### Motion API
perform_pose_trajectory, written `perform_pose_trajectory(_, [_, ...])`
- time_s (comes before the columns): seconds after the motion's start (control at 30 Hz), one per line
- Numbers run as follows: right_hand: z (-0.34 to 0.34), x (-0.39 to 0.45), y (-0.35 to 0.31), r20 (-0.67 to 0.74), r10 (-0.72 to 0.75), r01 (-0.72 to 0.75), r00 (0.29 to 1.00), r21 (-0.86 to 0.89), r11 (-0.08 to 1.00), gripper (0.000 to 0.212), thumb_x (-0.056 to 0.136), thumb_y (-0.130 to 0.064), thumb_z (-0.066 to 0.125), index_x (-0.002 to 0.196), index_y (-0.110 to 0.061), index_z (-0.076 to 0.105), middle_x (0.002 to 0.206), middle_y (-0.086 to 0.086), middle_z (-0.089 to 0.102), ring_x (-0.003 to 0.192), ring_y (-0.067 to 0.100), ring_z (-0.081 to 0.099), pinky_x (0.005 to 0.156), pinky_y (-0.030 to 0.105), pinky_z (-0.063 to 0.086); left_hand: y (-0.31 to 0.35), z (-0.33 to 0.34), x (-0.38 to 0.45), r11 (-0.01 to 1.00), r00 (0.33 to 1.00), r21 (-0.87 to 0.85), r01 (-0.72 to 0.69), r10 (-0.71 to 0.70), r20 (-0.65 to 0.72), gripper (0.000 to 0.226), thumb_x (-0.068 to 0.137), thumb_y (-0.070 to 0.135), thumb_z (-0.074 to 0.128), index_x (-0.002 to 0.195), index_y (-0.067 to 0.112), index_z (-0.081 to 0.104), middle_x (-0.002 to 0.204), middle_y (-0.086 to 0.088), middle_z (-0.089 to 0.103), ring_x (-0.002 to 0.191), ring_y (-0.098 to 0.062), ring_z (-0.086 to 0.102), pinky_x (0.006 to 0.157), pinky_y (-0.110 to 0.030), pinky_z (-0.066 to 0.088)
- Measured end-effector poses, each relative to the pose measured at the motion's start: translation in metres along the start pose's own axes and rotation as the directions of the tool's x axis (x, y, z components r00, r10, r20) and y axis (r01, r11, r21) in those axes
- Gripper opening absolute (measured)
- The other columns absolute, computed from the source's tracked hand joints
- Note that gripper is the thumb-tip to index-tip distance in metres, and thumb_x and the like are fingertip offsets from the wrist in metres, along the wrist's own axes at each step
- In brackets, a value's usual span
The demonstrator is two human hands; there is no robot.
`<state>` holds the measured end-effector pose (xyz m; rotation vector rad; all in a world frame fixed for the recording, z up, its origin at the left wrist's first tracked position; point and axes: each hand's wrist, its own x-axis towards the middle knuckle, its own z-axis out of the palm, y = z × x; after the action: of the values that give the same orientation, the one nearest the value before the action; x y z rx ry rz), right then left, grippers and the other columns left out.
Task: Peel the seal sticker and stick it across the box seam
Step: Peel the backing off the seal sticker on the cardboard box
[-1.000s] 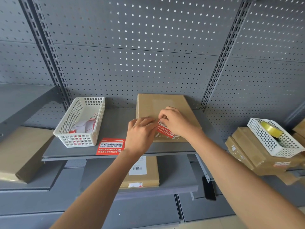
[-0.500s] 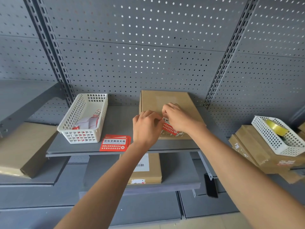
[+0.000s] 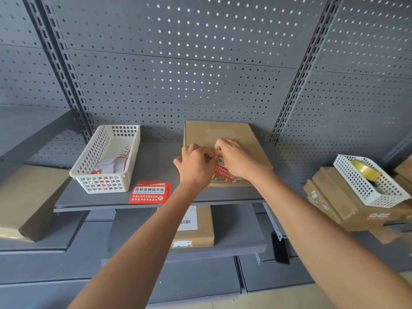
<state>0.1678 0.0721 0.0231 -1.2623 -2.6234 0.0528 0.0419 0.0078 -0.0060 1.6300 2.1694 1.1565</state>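
Note:
A flat brown cardboard box (image 3: 223, 132) lies on the grey shelf (image 3: 156, 161) against the pegboard. Over its near end is a red seal sticker (image 3: 224, 173) with white print, held between both hands. My left hand (image 3: 196, 166) pinches the sticker's upper left corner with its fingertips. My right hand (image 3: 239, 159) grips the top edge beside it and covers part of the sticker. Whether the sticker touches the box is hidden by the hands.
A small stack of red seal stickers (image 3: 148, 192) lies at the shelf's front edge. A white basket (image 3: 107, 159) with peeled backing paper stands to the left. Another box (image 3: 196, 226) sits on the lower shelf. At right, a basket with a tape roll (image 3: 365, 169) rests on stacked boxes.
Both hands have stayed over the box's near end with the sticker. The fingertips have drawn closer together at its top edge. The camera view has shifted slightly.

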Motion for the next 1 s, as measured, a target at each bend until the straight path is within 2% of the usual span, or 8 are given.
perform_pose_trajectory(0.07, [-0.001, -0.001, 0.001, -0.007, 0.002, -0.002, 1.0, 0.018, 1.0, 0.022, 0.102, -0.004, 0.045, 0.093, -0.025, 0.041, 0.11, -0.003, 0.054, 0.105, 0.022, 0.048, 0.07, 0.037, 0.042, 0.002, 0.0, 0.002, 1.0, 1.0, 0.018, 0.017, -0.017, 0.004, 0.014, 0.089, 0.042, 0.063, 0.092, 0.032, 0.072, 0.11, 0.005, 0.057, 0.117, -0.022, 0.04, 0.088, -0.04, 0.022])
perform_pose_trajectory(0.23, [-0.002, -0.001, 0.001, -0.031, 0.043, -0.038, 0.999, 0.155, 0.987, 0.011, 0.103, -0.02, 0.05, 0.093, -0.024, 0.051, 0.106, -0.006, 0.057, 0.103, 0.021, 0.053, 0.082, 0.046, 0.05, 0.002, 0.0, 0.003, 1.0, 1.0, 0.022, 0.011, -0.011, 0.003, 0.013, 0.09, 0.04, 0.062, 0.089, 0.032, 0.072, 0.107, 0.005, 0.056, 0.114, -0.024, 0.04, 0.087, -0.039, 0.022])
perform_pose_trajectory(0.3, [-0.004, -0.002, 0.005, -0.048, 0.079, -0.063, 0.996, 0.27, 0.961, 0.002, 0.1, -0.025, 0.057, 0.1, -0.023, 0.057, 0.107, -0.007, 0.06, 0.1, 0.018, 0.058, 0.084, 0.042, 0.051, 0.002, 0.0, 0.003, 1.0, 1.0, 0.025, 0.009, -0.009, 0.002, 0.013, 0.09, 0.04, 0.062, 0.089, 0.032, 0.072, 0.107, 0.005, 0.057, 0.114, -0.024, 0.04, 0.089, -0.04, 0.024])
perform_pose_trajectory(0.37, [-0.008, -0.005, 0.01, -0.023, 0.105, -0.092, 0.994, 0.325, 0.941, 0.009, 0.097, -0.027, 0.063, 0.105, -0.022, 0.063, 0.106, -0.007, 0.06, 0.096, 0.015, 0.06, 0.083, 0.035, 0.049, 0.002, -0.001, 0.003, 1.0, 1.0, 0.025, 0.005, -0.006, 0.003, 0.012, 0.091, 0.04, 0.062, 0.09, 0.033, 0.072, 0.107, 0.005, 0.057, 0.114, -0.023, 0.04, 0.091, -0.041, 0.025])
perform_pose_trajectory(0.5, [-0.012, -0.012, 0.019, 0.028, 0.128, -0.13, 0.991, 0.345, 0.929, 0.003, 0.09, -0.025, 0.073, 0.089, -0.022, 0.072, 0.097, -0.003, 0.061, 0.082, 0.008, 0.059, 0.072, 0.028, 0.043, 0.001, -0.001, 0.002, 1.0, 1.0, 0.01, -0.005, 0.005, -0.011, 0.011, 0.092, 0.039, 0.063, 0.089, 0.034, 0.072, 0.107, 0.006, 0.056, 0.113, -0.021, 0.04, 0.087, -0.039, 0.021])
perform_pose_trajectory(0.73, [-0.011, -0.009, 0.018, 0.06, 0.157, -0.168, 0.986, 0.362, 0.917, 0.01, 0.093, -0.021, 0.069, 0.084, -0.019, 0.07, 0.098, -0.003, 0.061, 0.087, 0.013, 0.06, 0.073, 0.031, 0.047, 0.0, 0.001, 0.001, 0.999, 1.0, 0.043, -0.024, 0.025, -0.008, 0.014, 0.096, 0.04, 0.056, 0.094, 0.034, 0.068, 0.108, 0.005, 0.054, 0.113, -0.022, 0.039, 0.086, -0.039, 0.019])
perform_pose_trajectory(0.9, [-0.008, -0.009, 0.018, 0.054, 0.13, -0.141, 0.99, 0.329, 0.934, 0.014, 0.098, -0.017, 0.061, 0.085, -0.017, 0.066, 0.095, -0.006, 0.056, 0.083, 0.012, 0.054, 0.065, 0.022, 0.039, 0.002, -0.001, 0.002, 0.993, 0.999, 0.113, -0.039, 0.035, 0.036, 0.026, 0.091, 0.055, 0.054, 0.106, 0.037, 0.065, 0.113, 0.005, 0.054, 0.12, -0.021, 0.038, 0.101, -0.048, 0.02])
perform_pose_trajectory(1.0, [-0.009, -0.009, 0.018, 0.064, 0.13, -0.144, 0.99, 0.336, 0.931, 0.015, 0.099, -0.02, 0.061, 0.084, -0.019, 0.064, 0.095, -0.005, 0.055, 0.081, 0.01, 0.053, 0.063, 0.023, 0.038, 0.003, -0.002, 0.003, 0.99, 0.998, 0.126, -0.058, 0.053, 0.043, 0.021, 0.091, 0.053, 0.056, 0.099, 0.037, 0.068, 0.113, 0.004, 0.055, 0.12, -0.023, 0.039, 0.106, -0.051, 0.02])
